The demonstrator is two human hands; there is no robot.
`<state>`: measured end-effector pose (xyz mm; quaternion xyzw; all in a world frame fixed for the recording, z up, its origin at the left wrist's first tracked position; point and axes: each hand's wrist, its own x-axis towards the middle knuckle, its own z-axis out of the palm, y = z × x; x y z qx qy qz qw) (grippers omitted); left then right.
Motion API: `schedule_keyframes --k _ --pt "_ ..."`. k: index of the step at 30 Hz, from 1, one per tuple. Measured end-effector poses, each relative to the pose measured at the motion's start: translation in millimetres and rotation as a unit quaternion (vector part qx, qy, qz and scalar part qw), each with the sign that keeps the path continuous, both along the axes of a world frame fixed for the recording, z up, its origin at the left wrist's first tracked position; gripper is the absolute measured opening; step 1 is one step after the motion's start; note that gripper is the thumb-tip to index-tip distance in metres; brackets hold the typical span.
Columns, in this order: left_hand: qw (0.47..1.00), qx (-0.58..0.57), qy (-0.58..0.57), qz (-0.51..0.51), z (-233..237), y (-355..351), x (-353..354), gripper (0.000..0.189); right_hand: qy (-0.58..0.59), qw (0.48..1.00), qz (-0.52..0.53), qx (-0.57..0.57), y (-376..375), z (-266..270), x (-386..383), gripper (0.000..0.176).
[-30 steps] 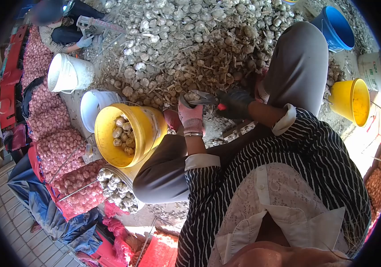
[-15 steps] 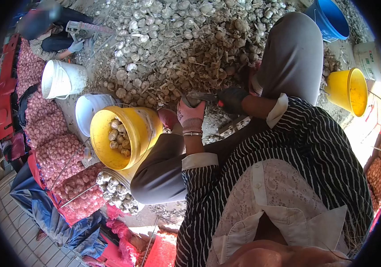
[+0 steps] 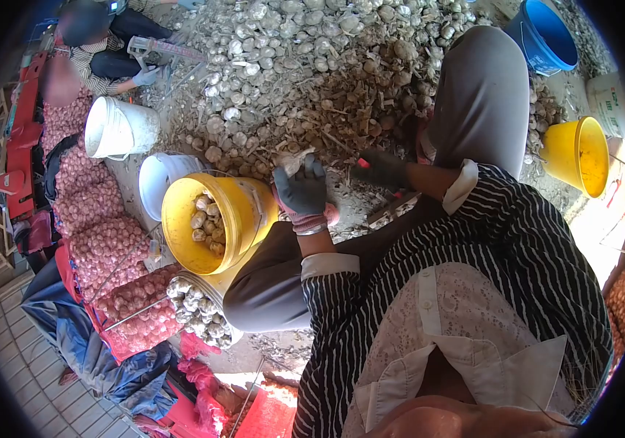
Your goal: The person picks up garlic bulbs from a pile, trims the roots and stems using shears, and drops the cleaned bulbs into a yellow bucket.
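Observation:
My left hand, in a pink glove with a dark grey palm, is turned palm up. Its fingers curl around a garlic bulb with dry, papery leaves. To its right, my right hand wears a dark glove and is closed on a red-tipped tool, mostly hidden by the fingers. Beyond both hands spreads a heap of loose garlic with dry stalks. Close on the left of my left hand, a tilted yellow bucket holds several trimmed bulbs.
White buckets and red net sacks of garlic line the left. An open container of garlic stands beside my knee. A blue bucket and another yellow bucket are at right. Another person's gloved hand is at upper left.
My left hand has rolled from back up to palm up and shifted slightly left, with the bulb now visible. My right hand has drawn apart from it. The view has shifted a little.

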<state>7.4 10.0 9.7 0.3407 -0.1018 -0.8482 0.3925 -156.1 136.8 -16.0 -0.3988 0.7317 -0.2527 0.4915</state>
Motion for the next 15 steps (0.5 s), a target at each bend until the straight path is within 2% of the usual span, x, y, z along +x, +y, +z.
schedule_keyframes --k 3,5,8,9,11,12,15 --pt "1.000 0.016 0.009 0.011 3 3 -11 0.043 -0.045 0.998 0.005 -0.038 5 14 2 0.050" --pt "1.000 0.016 0.009 -0.017 -2 10 -14 0.040 -0.076 0.990 0.002 -0.115 2 15 4 0.049" --pt "0.993 -0.030 0.017 -0.116 -17 16 -21 0.042 -0.024 0.994 -0.001 -0.106 -2 6 5 0.046" --pt "0.992 -0.030 0.016 -0.118 -22 17 -21 0.042 -0.025 0.994 -0.003 -0.106 -3 1 5 0.046" --pt "0.975 -0.062 0.074 -0.198 -26 20 -22 0.045 -0.077 0.986 -0.063 -0.133 -3 -7 5 0.042" --pt "0.972 -0.035 0.140 -0.184 -29 21 -26 0.043 -0.078 0.986 -0.063 -0.133 -4 -11 5 0.042" --pt "0.981 -0.035 0.131 -0.142 -45 14 -18 0.039 -0.046 0.989 -0.049 -0.135 -5 -13 6 0.040"
